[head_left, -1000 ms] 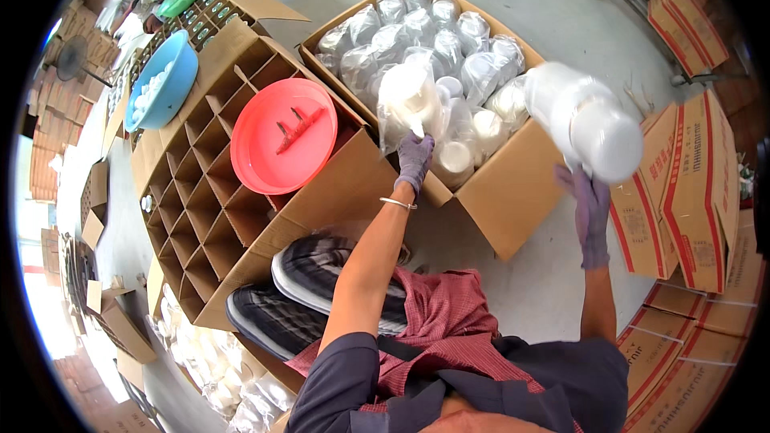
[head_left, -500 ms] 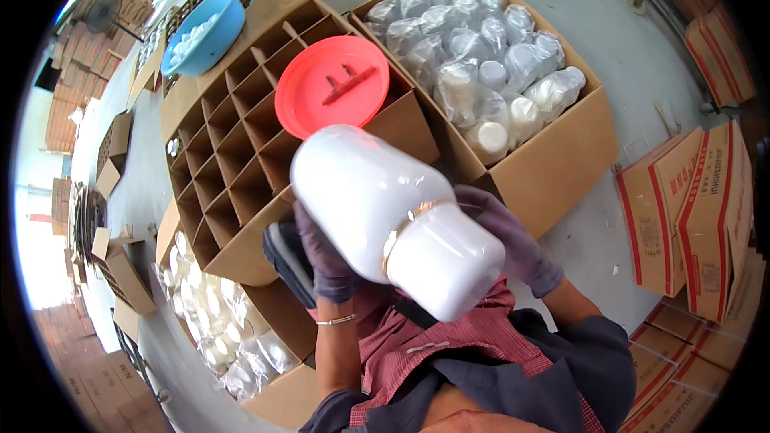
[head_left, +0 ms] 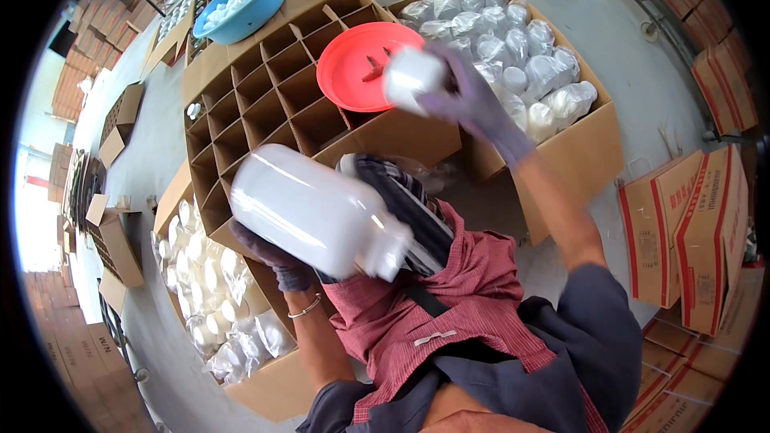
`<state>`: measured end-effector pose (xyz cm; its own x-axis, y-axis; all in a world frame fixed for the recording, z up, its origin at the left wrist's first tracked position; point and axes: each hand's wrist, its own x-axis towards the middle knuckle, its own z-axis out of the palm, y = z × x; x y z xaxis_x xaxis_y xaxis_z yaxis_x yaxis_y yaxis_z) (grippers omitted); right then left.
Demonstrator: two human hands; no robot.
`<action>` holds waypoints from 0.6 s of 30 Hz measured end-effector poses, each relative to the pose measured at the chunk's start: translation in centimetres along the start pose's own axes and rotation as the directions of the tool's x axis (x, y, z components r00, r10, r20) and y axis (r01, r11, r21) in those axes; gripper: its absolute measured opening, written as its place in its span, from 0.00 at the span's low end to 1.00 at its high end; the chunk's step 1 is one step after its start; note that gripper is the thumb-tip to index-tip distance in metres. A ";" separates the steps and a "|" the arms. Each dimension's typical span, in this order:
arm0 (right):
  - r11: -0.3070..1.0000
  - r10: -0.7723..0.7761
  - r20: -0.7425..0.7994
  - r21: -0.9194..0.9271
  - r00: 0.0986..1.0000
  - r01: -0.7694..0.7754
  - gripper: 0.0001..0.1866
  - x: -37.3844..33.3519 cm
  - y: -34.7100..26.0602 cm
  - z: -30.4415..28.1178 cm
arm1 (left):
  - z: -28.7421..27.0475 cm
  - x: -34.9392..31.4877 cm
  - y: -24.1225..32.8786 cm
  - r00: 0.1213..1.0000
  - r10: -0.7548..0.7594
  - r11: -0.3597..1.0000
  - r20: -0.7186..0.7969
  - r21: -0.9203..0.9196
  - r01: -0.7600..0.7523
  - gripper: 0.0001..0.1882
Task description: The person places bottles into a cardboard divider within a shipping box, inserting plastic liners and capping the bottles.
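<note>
Low in the middle of the frame, the left hand [head_left: 277, 261], in a purple glove, holds a big white jar [head_left: 317, 212] from below, fingers curled round its underside. The jar lies tilted, its neck pointing lower right toward the person's chest, its base toward the divider box [head_left: 257, 104]. A thin bangle [head_left: 305, 307] sits on that wrist.

Up at centre top, the right hand [head_left: 473, 100], also gloved, is closed on a small white lid [head_left: 413, 74]. It blurs a little, so I cannot tell just how the fingers lie, but they are wrapped on it. The lid hangs over the right edge of a red round cover [head_left: 361, 64], which rests on top of the divider box's cells.

To the upper right stands an open carton [head_left: 561, 156] filled with white jars wrapped in clear plastic [head_left: 513, 40]. At the upper left, a blue basin [head_left: 241, 4] holding white pieces sits at the far end of the divider box. Lower left, another open carton [head_left: 273, 389] holds more wrapped jars [head_left: 208, 281]. Flat and stacked printed cartons [head_left: 690, 232] stand at the right edge, on the grey floor [head_left: 634, 56]. More loose cardboard [head_left: 116, 240] lies along the left edge. A striped shoe [head_left: 401, 192] shows just behind the jar's neck.
</note>
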<state>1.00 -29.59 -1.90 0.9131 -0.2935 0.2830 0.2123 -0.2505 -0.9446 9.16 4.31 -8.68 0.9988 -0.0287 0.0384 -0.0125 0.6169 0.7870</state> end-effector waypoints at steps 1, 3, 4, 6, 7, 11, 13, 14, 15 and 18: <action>0.997 -0.026 -0.032 -0.073 0.999 0.024 0.38 3.6 2.0 0.0 | -0.6 0.2 -0.5 0.982 -0.106 0.972 0.154 -0.193 0.135 0.31; 0.946 -0.146 -0.047 -0.299 0.988 0.126 0.34 9.9 7.7 -0.7 | 0.1 -0.3 -1.8 0.912 -0.008 0.997 0.409 -0.071 0.041 0.33; 0.939 -0.172 -0.072 -0.313 0.983 0.141 0.30 11.5 10.7 -2.2 | 2.4 -1.4 -2.5 0.815 0.142 0.956 0.562 0.137 -0.260 0.32; 0.994 -0.042 -0.184 -0.108 0.982 0.022 0.25 11.9 12.9 -2.7 | 1.3 -3.2 -1.3 0.761 0.014 0.806 0.649 0.443 -0.393 0.22; 1.000 0.031 -0.224 0.004 0.974 -0.031 0.22 11.9 13.8 -3.2 | 0.5 -4.3 -0.8 0.762 -0.075 0.814 0.643 0.481 -0.325 0.21; 0.831 0.395 -0.450 -0.196 0.801 -0.520 0.13 3.0 30.6 -21.5 | 1.2 -6.7 -1.3 0.819 -0.233 0.838 0.524 0.536 -0.105 0.27; 0.680 0.664 -0.396 -0.033 0.635 -0.732 0.14 0.6 37.1 -16.5 | 0.4 -6.3 -0.1 0.860 -0.244 0.776 0.448 0.622 -0.104 0.29; 0.610 0.734 -0.337 -0.057 0.590 -0.791 0.15 -0.3 39.8 -13.9 | 0.4 -6.3 0.5 0.865 -0.251 0.752 0.434 0.651 -0.108 0.29; 0.594 0.706 -0.283 -0.264 0.649 -0.760 0.16 -1.0 42.2 -13.8 | 1.0 -6.2 0.3 0.856 -0.261 0.752 0.446 0.650 -0.109 0.29; 0.399 0.654 -0.118 -0.785 0.747 -0.473 0.23 -3.3 44.8 -17.0 | 2.6 -6.3 -0.8 0.832 -0.273 0.778 0.483 0.620 -0.105 0.31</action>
<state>1.58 -55.50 -42.38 0.7801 -0.4919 -0.3866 -0.6208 -0.6855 -0.3804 2.80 1.91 -7.97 0.8123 -0.5719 0.1145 -0.1430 -0.0051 0.9897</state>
